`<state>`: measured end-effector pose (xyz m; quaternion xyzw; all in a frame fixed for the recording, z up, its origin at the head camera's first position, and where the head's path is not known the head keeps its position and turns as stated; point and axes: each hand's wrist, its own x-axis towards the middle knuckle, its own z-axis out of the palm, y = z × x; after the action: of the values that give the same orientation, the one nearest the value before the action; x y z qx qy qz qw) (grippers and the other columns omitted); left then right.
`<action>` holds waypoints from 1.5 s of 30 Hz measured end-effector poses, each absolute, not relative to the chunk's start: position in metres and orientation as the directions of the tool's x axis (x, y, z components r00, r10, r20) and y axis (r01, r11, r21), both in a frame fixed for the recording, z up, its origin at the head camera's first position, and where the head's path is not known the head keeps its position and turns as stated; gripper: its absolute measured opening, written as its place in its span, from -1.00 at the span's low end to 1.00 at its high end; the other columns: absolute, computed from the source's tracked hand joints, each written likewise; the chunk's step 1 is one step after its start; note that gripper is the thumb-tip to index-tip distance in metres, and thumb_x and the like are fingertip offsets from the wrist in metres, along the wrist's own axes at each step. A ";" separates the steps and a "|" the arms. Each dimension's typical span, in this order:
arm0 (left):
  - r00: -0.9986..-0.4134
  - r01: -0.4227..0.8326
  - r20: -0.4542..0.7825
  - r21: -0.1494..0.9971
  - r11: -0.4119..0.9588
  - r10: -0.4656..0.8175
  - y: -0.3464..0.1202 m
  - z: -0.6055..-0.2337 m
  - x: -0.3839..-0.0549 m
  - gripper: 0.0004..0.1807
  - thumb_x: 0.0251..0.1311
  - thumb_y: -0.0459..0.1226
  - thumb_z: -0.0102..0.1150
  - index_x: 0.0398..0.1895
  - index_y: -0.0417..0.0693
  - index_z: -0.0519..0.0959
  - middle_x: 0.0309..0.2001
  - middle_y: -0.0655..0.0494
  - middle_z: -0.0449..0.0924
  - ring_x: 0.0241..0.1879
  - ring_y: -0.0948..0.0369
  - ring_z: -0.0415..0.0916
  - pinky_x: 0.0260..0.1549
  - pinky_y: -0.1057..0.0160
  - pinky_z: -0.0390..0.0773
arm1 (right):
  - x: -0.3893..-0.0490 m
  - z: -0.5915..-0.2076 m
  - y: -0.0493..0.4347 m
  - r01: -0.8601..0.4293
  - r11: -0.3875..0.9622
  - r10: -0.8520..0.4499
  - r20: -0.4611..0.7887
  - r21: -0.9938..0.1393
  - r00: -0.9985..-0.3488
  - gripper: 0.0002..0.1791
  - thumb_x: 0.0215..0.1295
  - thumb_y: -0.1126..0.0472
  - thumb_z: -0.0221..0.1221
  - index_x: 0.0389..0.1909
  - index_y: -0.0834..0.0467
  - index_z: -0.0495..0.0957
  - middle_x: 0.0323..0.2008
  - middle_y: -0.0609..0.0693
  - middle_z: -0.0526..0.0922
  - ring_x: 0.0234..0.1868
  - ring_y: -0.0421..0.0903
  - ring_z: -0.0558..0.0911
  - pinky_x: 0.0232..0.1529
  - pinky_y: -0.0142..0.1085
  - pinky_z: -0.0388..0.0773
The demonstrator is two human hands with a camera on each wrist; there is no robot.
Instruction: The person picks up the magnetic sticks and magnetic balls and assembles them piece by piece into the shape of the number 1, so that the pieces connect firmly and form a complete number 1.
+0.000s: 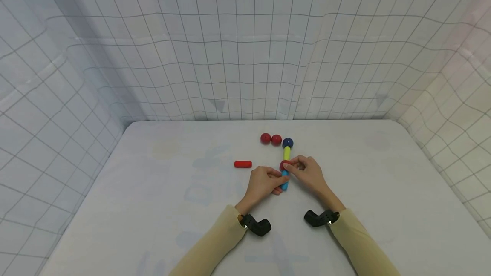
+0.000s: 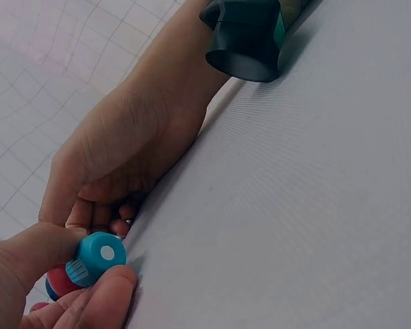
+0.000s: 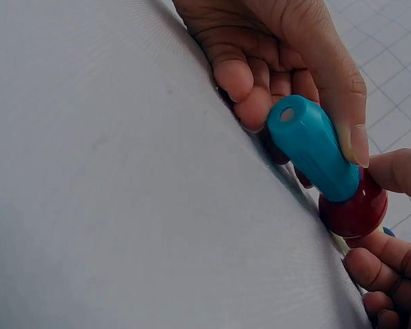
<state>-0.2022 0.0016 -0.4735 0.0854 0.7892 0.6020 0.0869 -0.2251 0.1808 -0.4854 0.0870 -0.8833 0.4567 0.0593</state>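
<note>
My left hand (image 1: 262, 183) pinches a light-blue rod (image 3: 312, 154) between thumb and fingers, low over the white table. A pale round spot marks the rod's near end. Its far end meets a red ball (image 3: 353, 211), which my right hand (image 1: 310, 176) grips with thumb and fingertips. Beyond that ball, a yellow-green rod (image 1: 287, 153) runs away from me to a dark blue ball (image 1: 287, 142), all in one line in the head view. My fingers partly cover the red ball and the light-blue rod there.
Two red balls (image 1: 265, 138) sit side by side, left of the dark blue one. A red rod (image 1: 243, 164) lies left of my hands on the white table (image 1: 161, 208). White gridded sheeting (image 1: 245, 54) rises behind the table and at both sides.
</note>
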 end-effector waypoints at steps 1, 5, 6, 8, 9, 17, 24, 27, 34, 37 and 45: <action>-0.970 0.032 -0.032 0.966 0.257 0.240 0.002 -0.474 -0.203 -0.68 0.06 -0.17 0.38 -0.30 -0.30 0.66 -0.63 0.15 0.62 -0.69 0.23 0.59 -0.63 0.31 0.55 | -0.225 -0.485 0.181 -0.209 0.566 -0.100 0.185 -0.797 -0.978 -0.76 0.19 0.03 0.29 -0.34 0.15 0.64 -0.46 -0.04 0.50 -0.34 -0.08 0.36 -0.35 -0.23 0.25; -0.971 0.036 -0.030 0.963 0.268 0.238 0.001 -0.476 -0.204 -0.69 0.08 -0.16 0.37 -0.32 -0.28 0.67 -0.63 0.16 0.62 -0.69 0.24 0.59 -0.62 0.31 0.56 | -0.225 -0.485 0.180 -0.212 0.564 -0.100 0.189 -0.798 -0.977 -0.75 0.19 0.02 0.28 -0.34 0.15 0.64 -0.46 -0.04 0.50 -0.34 -0.08 0.36 -0.35 -0.23 0.25; -0.971 0.037 -0.029 0.962 0.271 0.237 0.001 -0.476 -0.204 -0.69 0.08 -0.16 0.37 -0.32 -0.28 0.67 -0.63 0.16 0.62 -0.69 0.24 0.59 -0.62 0.31 0.56 | -0.226 -0.485 0.180 -0.215 0.562 -0.100 0.192 -0.799 -0.976 -0.75 0.19 0.03 0.28 -0.34 0.15 0.64 -0.46 -0.04 0.51 -0.34 -0.08 0.36 -0.35 -0.23 0.25; -0.971 0.038 -0.030 0.960 0.278 0.236 0.001 -0.476 -0.204 -0.70 0.09 -0.16 0.36 -0.31 -0.27 0.68 -0.63 0.17 0.62 -0.69 0.25 0.58 -0.62 0.31 0.56 | -0.226 -0.485 0.180 -0.215 0.562 -0.098 0.193 -0.799 -0.976 -0.76 0.19 0.03 0.28 -0.35 0.15 0.64 -0.47 -0.04 0.51 -0.34 -0.08 0.37 -0.34 -0.22 0.26; -0.971 0.039 -0.029 0.960 0.279 0.236 0.001 -0.476 -0.204 -0.70 0.09 -0.15 0.36 -0.31 -0.27 0.68 -0.63 0.17 0.62 -0.69 0.25 0.58 -0.61 0.31 0.56 | -0.226 -0.485 0.180 -0.213 0.562 -0.097 0.193 -0.799 -0.976 -0.76 0.19 0.03 0.28 -0.35 0.15 0.63 -0.46 -0.04 0.51 -0.34 -0.08 0.37 -0.34 -0.22 0.26; -0.970 0.038 -0.032 0.960 0.279 0.241 0.000 -0.475 -0.202 -0.71 0.11 -0.16 0.34 -0.33 -0.26 0.69 -0.64 0.17 0.63 -0.68 0.25 0.59 -0.60 0.31 0.56 | -0.224 -0.484 0.179 -0.190 0.566 -0.079 0.176 -0.802 -0.981 -0.76 0.20 0.03 0.28 -0.33 0.14 0.63 -0.46 -0.02 0.49 -0.35 -0.06 0.34 -0.34 -0.22 0.23; -0.973 0.052 -0.007 0.967 0.248 0.232 0.002 -0.479 -0.203 -0.72 0.10 -0.18 0.35 -0.32 -0.28 0.67 -0.62 0.16 0.63 -0.69 0.25 0.58 -0.61 0.31 0.56 | -0.225 -0.486 0.180 -0.174 0.575 -0.070 0.164 -0.800 -0.984 -0.72 0.19 -0.01 0.28 -0.33 0.14 0.63 -0.45 -0.02 0.48 -0.35 -0.08 0.36 -0.35 -0.23 0.25; -0.974 0.052 -0.003 0.970 0.237 0.225 0.003 -0.480 -0.202 -0.71 0.10 -0.18 0.35 -0.31 -0.27 0.67 -0.61 0.16 0.63 -0.69 0.26 0.58 -0.62 0.30 0.56 | -0.226 -0.488 0.180 -0.169 0.580 -0.064 0.162 -0.797 -0.985 -0.71 0.19 -0.02 0.28 -0.32 0.14 0.63 -0.44 -0.01 0.48 -0.34 -0.08 0.36 -0.35 -0.23 0.25; -0.975 0.068 0.013 0.968 0.241 0.220 0.003 -0.484 -0.202 -0.71 0.12 -0.16 0.34 -0.30 -0.25 0.67 -0.60 0.16 0.63 -0.69 0.28 0.57 -0.62 0.32 0.55 | -0.226 -0.489 0.180 -0.150 0.584 -0.047 0.151 -0.798 -0.987 -0.69 0.18 -0.05 0.28 -0.30 0.14 0.63 -0.44 -0.02 0.48 -0.35 -0.08 0.35 -0.35 -0.22 0.24; -0.975 0.067 0.010 0.967 0.247 0.222 0.003 -0.484 -0.201 -0.70 0.13 -0.15 0.33 -0.29 -0.25 0.66 -0.59 0.16 0.63 -0.69 0.28 0.57 -0.62 0.32 0.55 | -0.226 -0.490 0.180 -0.163 0.586 -0.055 0.161 -0.794 -0.985 -0.68 0.19 -0.04 0.28 -0.29 0.15 0.63 -0.46 -0.04 0.49 -0.35 -0.08 0.35 -0.36 -0.23 0.25; -0.974 0.065 0.007 0.966 0.248 0.225 0.004 -0.485 -0.202 -0.73 0.13 -0.17 0.32 -0.30 -0.25 0.66 -0.60 0.17 0.62 -0.70 0.29 0.56 -0.64 0.31 0.55 | -0.225 -0.489 0.182 -0.176 0.585 -0.066 0.170 -0.792 -0.983 -0.67 0.20 -0.06 0.26 -0.26 0.14 0.63 -0.45 -0.05 0.50 -0.33 -0.08 0.38 -0.34 -0.22 0.28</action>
<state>-0.2017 0.0041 -0.4847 0.0920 0.7873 0.6061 0.0661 -0.2250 0.1816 -0.4893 0.0682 -0.8881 0.4505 0.0612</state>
